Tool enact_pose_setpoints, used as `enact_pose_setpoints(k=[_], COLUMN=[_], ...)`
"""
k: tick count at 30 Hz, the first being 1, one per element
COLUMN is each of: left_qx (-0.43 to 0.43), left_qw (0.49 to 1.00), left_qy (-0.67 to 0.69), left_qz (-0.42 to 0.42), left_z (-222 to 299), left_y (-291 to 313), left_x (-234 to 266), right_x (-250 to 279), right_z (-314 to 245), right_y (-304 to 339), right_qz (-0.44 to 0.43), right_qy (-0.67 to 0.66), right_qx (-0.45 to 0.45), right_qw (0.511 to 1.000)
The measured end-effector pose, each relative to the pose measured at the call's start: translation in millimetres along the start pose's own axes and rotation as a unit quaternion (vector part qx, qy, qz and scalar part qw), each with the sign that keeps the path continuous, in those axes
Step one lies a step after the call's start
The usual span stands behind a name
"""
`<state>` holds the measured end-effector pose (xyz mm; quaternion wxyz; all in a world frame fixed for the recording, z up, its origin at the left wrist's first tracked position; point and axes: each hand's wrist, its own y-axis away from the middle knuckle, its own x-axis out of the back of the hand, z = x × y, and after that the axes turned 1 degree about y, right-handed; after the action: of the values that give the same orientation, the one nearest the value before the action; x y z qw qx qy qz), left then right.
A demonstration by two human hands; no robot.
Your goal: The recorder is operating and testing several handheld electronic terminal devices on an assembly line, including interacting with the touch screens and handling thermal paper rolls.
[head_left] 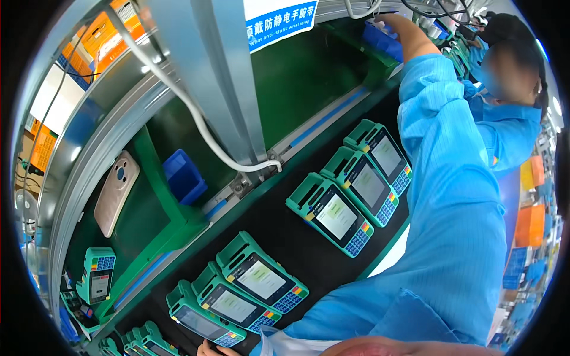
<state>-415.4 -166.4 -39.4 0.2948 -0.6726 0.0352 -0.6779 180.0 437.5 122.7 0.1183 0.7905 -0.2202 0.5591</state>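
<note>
My right arm stretches to the far right, and my right hand is at a small blue bin with something white in it. The fingertips there are too small and partly hidden to read. At the lower edge my left hand shows only in part, its fingers curled by a dark thing I cannot make out, close to a green payment terminal. Beside that one lie two more terminals with lit screens and blue keypads. Three others lie in a row further right, near my right sleeve.
The terminals lie on a black belt. Behind it a metal post rises, with a white cable. A phone, another blue bin and a terminal are on the green shelf. A co-worker is at the right.
</note>
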Motion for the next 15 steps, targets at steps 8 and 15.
enact_pose_setpoints(k=[8,15], left_qx=[0.006,0.012], left_qw=[0.999,0.999], left_qy=[-0.025,0.007], left_qz=[-0.033,-0.034], left_z=[-3.2,0.7], left_y=[7.5,-1.2], left_x=[1.6,1.7], right_x=[-3.5,19.7], right_z=[-13.1,-24.8], right_y=[-18.1,-45.3], right_qz=[-0.102,-0.18], right_qy=[-0.008,0.007], right_qx=[-0.044,-0.053], right_qw=[0.994,0.982])
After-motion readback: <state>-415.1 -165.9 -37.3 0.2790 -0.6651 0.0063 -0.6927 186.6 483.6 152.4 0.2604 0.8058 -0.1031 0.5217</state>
